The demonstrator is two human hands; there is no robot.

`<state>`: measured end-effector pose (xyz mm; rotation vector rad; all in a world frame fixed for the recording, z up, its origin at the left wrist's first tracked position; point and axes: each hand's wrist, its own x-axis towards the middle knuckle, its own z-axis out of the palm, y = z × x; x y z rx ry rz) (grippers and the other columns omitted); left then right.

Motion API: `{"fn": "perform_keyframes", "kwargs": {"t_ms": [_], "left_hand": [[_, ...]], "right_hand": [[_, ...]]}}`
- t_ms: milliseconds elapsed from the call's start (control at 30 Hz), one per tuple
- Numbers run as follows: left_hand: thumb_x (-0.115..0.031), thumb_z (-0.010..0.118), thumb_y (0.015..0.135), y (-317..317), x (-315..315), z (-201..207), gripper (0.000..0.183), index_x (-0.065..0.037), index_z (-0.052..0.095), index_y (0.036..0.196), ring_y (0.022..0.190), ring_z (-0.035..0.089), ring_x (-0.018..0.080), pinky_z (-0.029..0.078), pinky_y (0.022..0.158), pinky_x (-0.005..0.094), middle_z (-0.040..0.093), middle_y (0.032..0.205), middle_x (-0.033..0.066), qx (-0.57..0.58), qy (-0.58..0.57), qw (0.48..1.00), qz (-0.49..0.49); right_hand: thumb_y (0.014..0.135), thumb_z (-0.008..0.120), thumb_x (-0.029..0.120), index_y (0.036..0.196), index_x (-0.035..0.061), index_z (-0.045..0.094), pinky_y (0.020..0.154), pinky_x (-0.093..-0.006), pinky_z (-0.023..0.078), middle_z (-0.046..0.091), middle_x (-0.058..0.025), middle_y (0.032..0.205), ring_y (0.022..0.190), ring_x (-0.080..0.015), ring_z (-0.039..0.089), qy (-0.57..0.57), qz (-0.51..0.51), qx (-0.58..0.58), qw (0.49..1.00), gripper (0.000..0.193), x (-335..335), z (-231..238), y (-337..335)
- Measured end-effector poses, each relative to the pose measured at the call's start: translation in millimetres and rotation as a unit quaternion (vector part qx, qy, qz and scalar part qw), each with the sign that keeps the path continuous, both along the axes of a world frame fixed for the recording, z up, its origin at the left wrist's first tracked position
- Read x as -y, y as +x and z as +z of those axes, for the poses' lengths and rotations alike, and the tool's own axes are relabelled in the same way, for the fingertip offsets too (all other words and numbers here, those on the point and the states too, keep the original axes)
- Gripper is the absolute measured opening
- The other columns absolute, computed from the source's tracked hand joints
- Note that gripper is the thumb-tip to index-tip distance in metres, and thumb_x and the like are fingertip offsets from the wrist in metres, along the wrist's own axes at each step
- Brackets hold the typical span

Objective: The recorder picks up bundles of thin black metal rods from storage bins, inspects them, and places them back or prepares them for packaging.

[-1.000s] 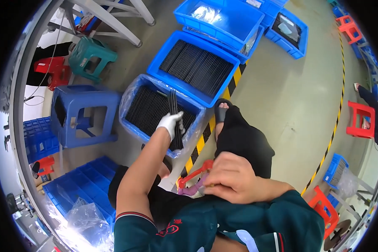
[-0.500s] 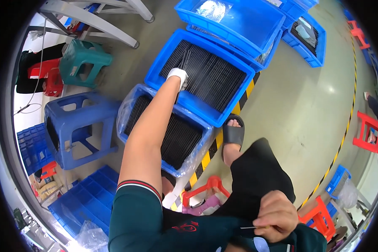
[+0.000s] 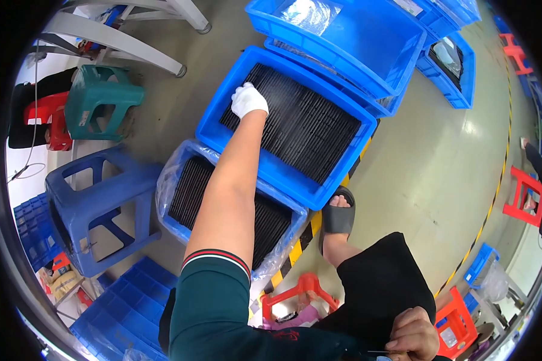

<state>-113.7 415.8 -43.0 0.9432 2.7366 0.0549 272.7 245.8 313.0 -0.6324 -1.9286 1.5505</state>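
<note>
My left hand [image 3: 249, 100], in a white glove, reaches over the left end of a blue bin [image 3: 337, 202]. Its fingers curl down against the tightly packed thin black strips [image 3: 307, 120] inside; whatever lies beneath the fingertips is hidden. My bare right hand [image 3: 412, 334] stays low by my lap, closed around a thin metal tool [image 3: 377, 351] of which only a slim shaft shows. Partly under my left forearm, a second blue bin [image 3: 180, 224], lined with clear plastic, holds more rows of black strips.
Stacked blue crates [image 3: 367, 45] stand beyond the bin. To the left are a blue stool [image 3: 96, 192], a green stool [image 3: 96, 99] and a compartmented blue crate [image 3: 126, 301]. My sandalled foot [image 3: 338, 216] is beside black-yellow floor tape [image 3: 301, 243].
My left hand has moved up and left, from the bin's near side onto the strips at its left end. My right hand has sunk lower, still holding the thin tool. The view has shifted slightly.
</note>
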Motion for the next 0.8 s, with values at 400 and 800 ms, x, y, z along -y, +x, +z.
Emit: {"fn": "perform_keyframes", "kwargs": {"t_ms": [400,800], "left_hand": [[-0.021,0.063,0.083,2.2,65.0,-7.9,0.022,-0.011,0.063,0.103,0.099,0.059,0.0289,0.051,0.078,0.0423,0.060,0.102,0.0107,-0.087,0.082,0.976,-0.181],[-0.013,0.051,0.085,-26.8,62.4,-33.5,0.014,-0.008,0.060,0.095,0.083,0.064,0.0250,0.055,0.067,0.0380,0.061,0.092,0.0085,-0.150,0.052,0.933,-0.322]], "right_hand": [[0.076,0.065,0.000,0.093,-0.0047,0.063,0.062,-0.0359,0.044,0.060,-0.0108,0.078,0.067,-0.0230,0.055,0.002,0.013,0.005,1.000,0.018,2.9,2.0,-11.0],[0.077,0.067,0.002,0.090,-0.0038,0.063,0.062,-0.0359,0.044,0.060,-0.0104,0.078,0.066,-0.0229,0.055,-0.002,0.005,0.018,1.000,0.015,6.2,1.5,-18.3]]}}
